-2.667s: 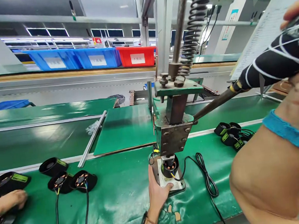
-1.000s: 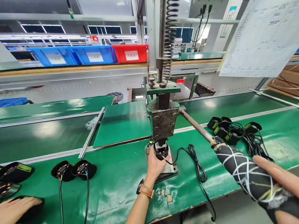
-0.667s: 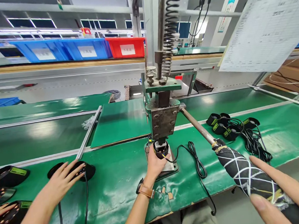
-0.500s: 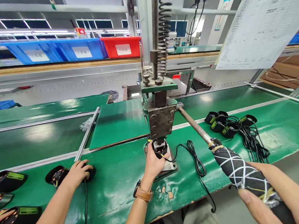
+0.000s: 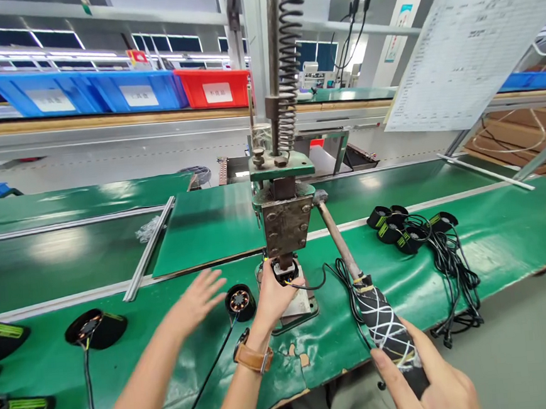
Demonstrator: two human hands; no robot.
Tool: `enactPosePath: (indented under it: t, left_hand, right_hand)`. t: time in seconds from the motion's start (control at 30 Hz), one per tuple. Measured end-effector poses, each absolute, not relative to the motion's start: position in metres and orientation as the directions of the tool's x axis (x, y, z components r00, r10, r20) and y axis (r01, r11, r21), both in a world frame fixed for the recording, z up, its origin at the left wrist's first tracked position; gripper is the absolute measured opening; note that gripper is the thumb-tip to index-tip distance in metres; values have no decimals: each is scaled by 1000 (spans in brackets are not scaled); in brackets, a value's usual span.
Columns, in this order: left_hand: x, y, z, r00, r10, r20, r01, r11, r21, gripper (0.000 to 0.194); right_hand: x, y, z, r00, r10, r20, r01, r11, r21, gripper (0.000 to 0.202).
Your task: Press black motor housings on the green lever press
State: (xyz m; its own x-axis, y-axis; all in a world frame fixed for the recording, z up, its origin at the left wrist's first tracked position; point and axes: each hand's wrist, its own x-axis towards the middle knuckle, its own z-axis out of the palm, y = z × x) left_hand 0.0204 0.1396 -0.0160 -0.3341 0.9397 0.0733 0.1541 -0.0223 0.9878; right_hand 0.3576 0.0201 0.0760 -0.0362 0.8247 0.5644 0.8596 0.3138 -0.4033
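The green conveyor bench (image 5: 210, 361) runs across in front of me. The hand press (image 5: 284, 222) stands in the middle of it, with its coil spring (image 5: 285, 58) rising out of view. The press's long lever (image 5: 335, 240) slants down towards me on the right.

My right hand (image 5: 429, 387) is wrapped tight round the lever's taped handle (image 5: 387, 334), fingers fully closed, thumb along the side.

My left hand (image 5: 273, 293), the one with the watch (image 5: 253, 357), reaches under the ram. Its fingers are curled round the small motor (image 5: 285, 271), which sits on the metal fixture plate (image 5: 302, 306) directly beneath the press head. The motor's black cable (image 5: 342, 274) trails off to the right.

A co-worker's hand (image 5: 198, 298) hovers open, fingers spread, just left of mine. Beside it lies a second motor (image 5: 240, 301), apart from the fixture.

To the right lies a cluster of black housings (image 5: 407, 232) with tangled leads, and one more housing (image 5: 96, 328) sits far left.

I judge this to be the pressing step, with the piece seated and the lever low. The next move calls for holding the motor steady and square on the plate and keeping my fingertips clear of the ram. The co-worker's hand should also stay out of the way.
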Motion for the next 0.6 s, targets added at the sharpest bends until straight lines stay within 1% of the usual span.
enactPosePath:
  t: [0.07, 0.13, 0.2, 0.27, 0.33, 0.37, 0.43, 0.47, 0.5, 0.53, 0.57, 0.6]
  left_hand:
    - [50, 139, -17, -450, 882, 140, 167, -71, 983, 30]
    - [74, 139, -18, -438, 884, 162, 179, -91, 980, 39]
    - [84, 138, -17, -413, 894, 175, 188, -104, 977, 42]
    - [74, 134, -11, -406, 894, 191, 199, -117, 973, 42]
    - [45, 127, -2, -407, 889, 208, 212, -130, 969, 42]
    - [25, 122, 4, -410, 886, 216, 221, -133, 966, 41]
    - [-16, 114, 13, -409, 884, 224, 247, -129, 960, 38]
    - [-31, 111, 16, -395, 890, 229, 269, -126, 955, 37]
    - [-41, 108, 16, -374, 897, 237, 295, -127, 947, 36]
    - [-42, 107, 15, -366, 897, 250, 330, -127, 936, 38]
    - [-34, 107, 12, -368, 890, 270, 363, -130, 923, 38]
    - [-18, 108, 6, -405, 868, 287, 392, -118, 912, 37]
  right_hand:
    - [360, 21, 73, -62, 828, 558, 835, 349, -425, 48]
    - [359, 22, 70, -30, 844, 536, 812, 333, -479, 47]
    - [357, 23, 69, -19, 838, 545, 801, 339, -494, 49]
    - [359, 22, 77, -58, 832, 552, 819, 356, -451, 50]
    - [363, 20, 103, -121, 827, 550, 861, 363, -356, 51]
    - [365, 19, 125, -154, 813, 562, 884, 367, -289, 52]
    - [364, 21, 186, -203, 750, 630, 922, 363, -136, 51]
    - [359, 27, 222, -217, 704, 676, 937, 346, -59, 49]
    - [350, 36, 261, -213, 673, 708, 952, 308, -7, 42]
    - [338, 51, 299, -199, 653, 731, 964, 265, 26, 35]
    - [324, 70, 334, -210, 660, 722, 967, 249, 53, 34]
    - [308, 93, 366, -203, 672, 712, 961, 277, 13, 36]
